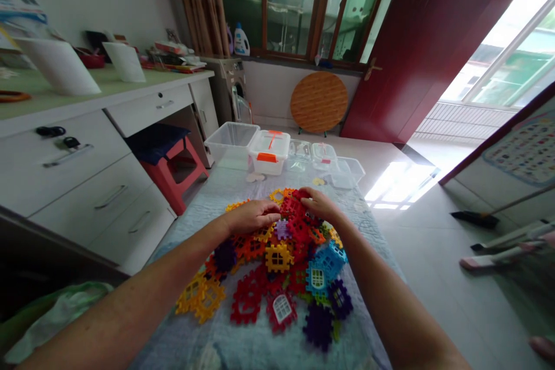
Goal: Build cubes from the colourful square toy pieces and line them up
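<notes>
A heap of interlocking plastic building pieces lies on the cloth-covered table, in red, orange, yellow, blue and purple. My left hand (255,217) rests over the left side of the heap, fingers stretched out toward the middle. At the far right of the heap, the fingers of my right hand (319,203) are bent around the edge of a red building piece (292,206). Between the hands sits a small purple piece (282,229). Closer to me are a yellow window piece (278,258), a red piece with a white window (281,307) and blue pieces (328,260).
Clear plastic boxes stand along the table's far end, among them a lidded box with orange clips (269,153). A red stool (173,167) and a white drawer desk (87,185) are on the left. A round wooden tabletop (319,102) leans against the back wall.
</notes>
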